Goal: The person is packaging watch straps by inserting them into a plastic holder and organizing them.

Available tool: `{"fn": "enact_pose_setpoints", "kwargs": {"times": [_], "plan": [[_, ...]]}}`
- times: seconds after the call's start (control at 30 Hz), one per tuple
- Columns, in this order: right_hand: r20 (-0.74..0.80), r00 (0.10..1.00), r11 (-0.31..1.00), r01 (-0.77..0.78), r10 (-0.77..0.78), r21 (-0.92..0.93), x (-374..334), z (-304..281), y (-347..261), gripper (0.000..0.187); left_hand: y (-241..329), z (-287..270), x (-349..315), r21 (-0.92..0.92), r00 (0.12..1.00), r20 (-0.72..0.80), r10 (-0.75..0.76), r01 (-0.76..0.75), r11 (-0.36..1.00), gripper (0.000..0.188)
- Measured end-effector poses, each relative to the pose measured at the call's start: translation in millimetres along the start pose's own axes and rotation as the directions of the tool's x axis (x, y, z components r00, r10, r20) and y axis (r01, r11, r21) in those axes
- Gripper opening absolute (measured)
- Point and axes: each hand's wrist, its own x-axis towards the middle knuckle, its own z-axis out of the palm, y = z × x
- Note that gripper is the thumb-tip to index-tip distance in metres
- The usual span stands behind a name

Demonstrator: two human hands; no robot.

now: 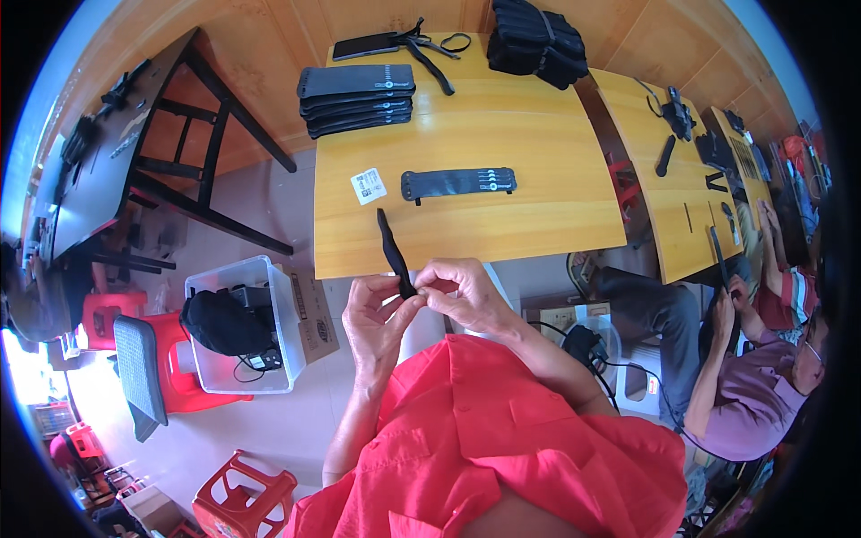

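Observation:
A narrow black fabric strap (390,247) is pinched between my two hands just off the front edge of the wooden table (556,211). My left hand (372,316) closes on its near end with thumb and fingers. Beside it my right hand (462,291) pinches the same end, fingertips nearly touching the left ones. The strap's free end points up over the table. Past it lies a flat dark band (459,183) with white printing, two small black tabs showing under its near edge. A white printed label (368,186) lies left of the band.
Stacked dark bands (354,97) sit at the table's far left, near pliers (435,67) and a phone (366,46). A strapped black bundle (538,43) lies at the back. At floor left stands a clear bin (240,327). Another person (749,394) works at right.

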Motion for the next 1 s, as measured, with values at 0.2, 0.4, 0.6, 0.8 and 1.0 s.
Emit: {"fn": "enact_pose_setpoints", "kwargs": {"times": [0.2,0.4,0.6,0.8,1.0], "plan": [[0.043,0.997,0.994,0.054,-0.059,0.091,0,7,7,0.006,8,-4,-7,-0.09,0.996,0.015,-0.085,0.086,0.992,0.027],[-0.031,0.994,0.991,0.1,-0.103,-0.083,-1,17,4,0.006,9,5,-15,0.307,0.992,-0.072,0.103,-0.076,0.949,0.011],[-0.113,0.966,0.946,0.2,-0.235,-0.256,-3,22,7,0.009,8,12,-17,0.651,0.932,0.008,0.362,-0.28,0.706,0.009],[-0.066,0.998,0.99,0.015,-0.006,0.137,-7,18,14,0.003,11,8,-15,0.543,0.97,-0.063,0.233,-0.163,0.824,0.007],[-0.103,0.991,0.986,-0.067,0.084,0.154,-9,17,-2,0.013,9,7,-14,0.145,0.984,-0.168,0.061,-0.037,0.989,0.008]]}}
